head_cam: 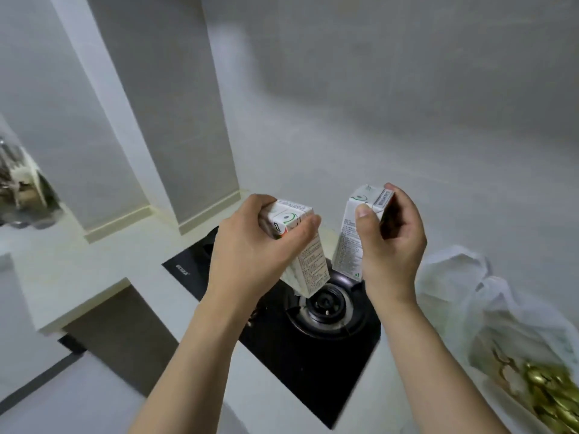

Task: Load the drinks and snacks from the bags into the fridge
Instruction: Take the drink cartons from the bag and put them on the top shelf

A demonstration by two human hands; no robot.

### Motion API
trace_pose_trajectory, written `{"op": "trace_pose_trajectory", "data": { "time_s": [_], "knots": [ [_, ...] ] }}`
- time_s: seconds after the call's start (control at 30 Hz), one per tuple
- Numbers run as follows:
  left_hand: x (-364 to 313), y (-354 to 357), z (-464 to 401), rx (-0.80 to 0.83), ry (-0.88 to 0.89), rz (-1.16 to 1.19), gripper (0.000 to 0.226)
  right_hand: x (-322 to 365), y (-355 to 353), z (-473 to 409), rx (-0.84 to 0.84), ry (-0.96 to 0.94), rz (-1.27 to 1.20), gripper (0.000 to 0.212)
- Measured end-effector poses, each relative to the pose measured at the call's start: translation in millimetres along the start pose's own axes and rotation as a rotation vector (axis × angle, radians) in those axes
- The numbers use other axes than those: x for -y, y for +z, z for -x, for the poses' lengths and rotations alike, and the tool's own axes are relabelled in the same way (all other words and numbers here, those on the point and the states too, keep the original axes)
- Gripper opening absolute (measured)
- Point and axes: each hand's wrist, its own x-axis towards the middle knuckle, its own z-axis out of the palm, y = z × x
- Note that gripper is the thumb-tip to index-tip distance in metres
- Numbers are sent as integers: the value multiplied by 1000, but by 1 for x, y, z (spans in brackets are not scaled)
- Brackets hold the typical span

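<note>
Two small white drink cartons are held up in the air above a black gas hob (313,355). The left carton (305,255), printed with small text and a green mark on its top, is tilted with its base toward the burner. The right carton (351,242) is held nearly upright, a barcode showing on its top. The two are close but apart. A thin white plastic bag (470,296) with gold-wrapped snacks (545,393) inside lies on the bench at the right.

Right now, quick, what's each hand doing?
Left hand: closed around a white drink carton.
Right hand: closed around another white carton.
</note>
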Motion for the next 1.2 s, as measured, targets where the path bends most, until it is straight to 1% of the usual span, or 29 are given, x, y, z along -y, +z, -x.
{"op": "trace_pose_trajectory", "data": {
  "time_s": [0.07, 0.23, 0.4, 0.57, 0.67, 0.8, 0.97, 1.03, 1.13, 1.2],
  "knots": [
    [7, -20, 7, -59, -14, -15, 47, -2, 18, 12, 70, 1, -24, 57],
    [26, -78, 22, -162, -55, -93, 55, 2, 70, 43, 235, 41, -99, 55],
    [45, -151, 46, -257, -100, -191, 41, 7, 132, 89, 361, 121, -157, 50],
    [64, -223, 71, -375, -162, -265, 43, 19, 194, 142, 516, 178, -250, 57],
    [74, -261, 88, -441, -186, -325, 42, 30, 229, 172, 598, 184, -313, 50],
    [88, -307, 113, -517, -237, -378, 42, 39, 269, 213, 692, 203, -360, 45],
    [102, -355, 145, -621, -300, -413, 43, 49, 310, 267, 794, 233, -397, 55],
    [108, -372, 159, -684, -329, -412, 46, 55, 325, 286, 839, 238, -415, 56],
    [113, -395, 179, -759, -376, -423, 42, 66, 343, 314, 915, 250, -452, 57],
    [115, -409, 193, -817, -400, -452, 45, 74, 355, 332, 972, 268, -485, 54]
  ]
}}
